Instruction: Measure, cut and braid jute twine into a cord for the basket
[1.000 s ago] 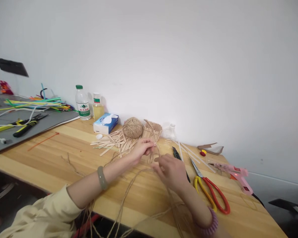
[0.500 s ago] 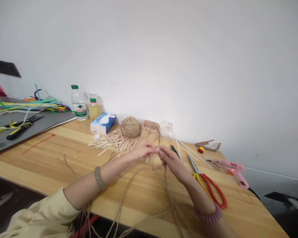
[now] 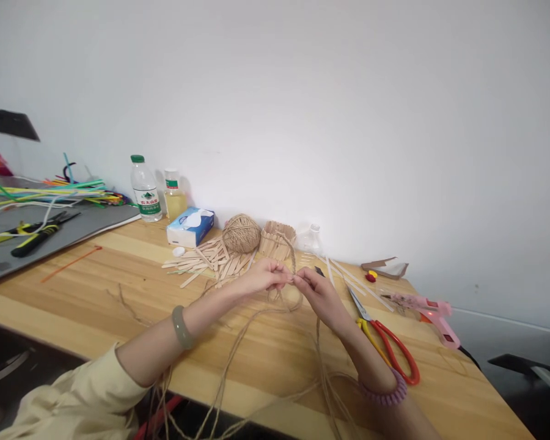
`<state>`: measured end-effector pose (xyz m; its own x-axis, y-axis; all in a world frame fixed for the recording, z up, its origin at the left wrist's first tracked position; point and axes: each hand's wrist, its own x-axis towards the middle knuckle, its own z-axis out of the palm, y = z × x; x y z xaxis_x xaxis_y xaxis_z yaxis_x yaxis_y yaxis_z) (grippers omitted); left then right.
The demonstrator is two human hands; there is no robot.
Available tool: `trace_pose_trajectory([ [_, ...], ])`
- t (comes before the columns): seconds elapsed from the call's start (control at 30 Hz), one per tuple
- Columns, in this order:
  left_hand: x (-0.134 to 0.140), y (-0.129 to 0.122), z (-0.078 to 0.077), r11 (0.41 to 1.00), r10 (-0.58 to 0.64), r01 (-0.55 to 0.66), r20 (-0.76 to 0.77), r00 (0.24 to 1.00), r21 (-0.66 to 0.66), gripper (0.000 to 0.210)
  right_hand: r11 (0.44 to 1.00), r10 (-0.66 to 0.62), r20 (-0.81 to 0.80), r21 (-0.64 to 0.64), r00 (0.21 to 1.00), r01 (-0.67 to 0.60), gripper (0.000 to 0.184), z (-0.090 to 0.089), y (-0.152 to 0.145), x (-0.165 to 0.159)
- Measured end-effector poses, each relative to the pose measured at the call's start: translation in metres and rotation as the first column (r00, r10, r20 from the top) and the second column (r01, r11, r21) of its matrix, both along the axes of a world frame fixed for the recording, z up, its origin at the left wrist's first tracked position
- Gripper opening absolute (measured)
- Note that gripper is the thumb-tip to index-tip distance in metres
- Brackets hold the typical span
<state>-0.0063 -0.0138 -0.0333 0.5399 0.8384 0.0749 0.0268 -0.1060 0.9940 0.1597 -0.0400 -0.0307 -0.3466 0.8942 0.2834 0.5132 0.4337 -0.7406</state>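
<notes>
A braided length of jute twine (image 3: 293, 252) rises from between my two hands and arches back over a small holder of upright craft sticks (image 3: 277, 240). My left hand (image 3: 271, 276) pinches the lower end of the braid, thumb against fingers. Right beside it, my right hand (image 3: 315, 292) is closed on the twine with its fingertips almost touching the left ones. Loose twine strands (image 3: 238, 342) hang from the hands, loop across the table and drop over its front edge. The exact grip on each strand is hidden by the fingers.
A twine ball (image 3: 241, 233) and loose craft sticks (image 3: 211, 260) lie behind my left hand, near a tissue box (image 3: 190, 227) and a water bottle (image 3: 145, 192). To the right are scissors (image 3: 385, 342) and a pink glue gun (image 3: 433, 311). Pliers (image 3: 36, 239) lie far left.
My right hand has shifted slightly right and turned, fingertips still at the braid's end. Strands below it have swung right. The left hand has barely moved.
</notes>
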Motion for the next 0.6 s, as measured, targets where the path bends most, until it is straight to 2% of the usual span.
trace_pose_trajectory([
  [0.13,-0.002,0.004,0.001,0.999,-0.029,0.031,-0.038,0.999,0.044,0.023,1.000,0.009,-0.002,0.009,1.000,-0.009,0.028,0.002,0.001,0.002],
  [0.3,-0.006,0.012,0.001,0.978,0.015,-0.004,-0.053,0.998,0.208,0.018,1.000,0.001,-0.005,-0.006,1.000,-0.001,0.027,0.004,0.000,0.003],
  [0.37,-0.007,0.011,0.001,0.991,-0.001,0.004,-0.022,1.000,0.136,0.019,1.000,-0.011,-0.014,-0.008,1.000,0.011,0.027,0.005,0.000,0.002],
  [0.43,-0.008,0.009,0.002,0.999,-0.021,0.022,0.055,0.998,-0.029,0.020,1.000,-0.026,-0.027,-0.002,0.999,0.026,0.028,0.005,0.000,0.001],
  [0.5,-0.009,0.007,0.003,0.982,-0.033,0.057,0.131,0.991,-0.180,0.021,0.999,-0.038,-0.038,0.009,0.999,0.038,0.028,0.004,0.000,0.000],
  [0.6,-0.007,0.005,0.002,0.957,-0.068,0.108,0.155,0.986,-0.267,0.024,0.998,-0.059,-0.052,0.032,0.997,0.061,0.027,0.001,-0.001,-0.001],
])
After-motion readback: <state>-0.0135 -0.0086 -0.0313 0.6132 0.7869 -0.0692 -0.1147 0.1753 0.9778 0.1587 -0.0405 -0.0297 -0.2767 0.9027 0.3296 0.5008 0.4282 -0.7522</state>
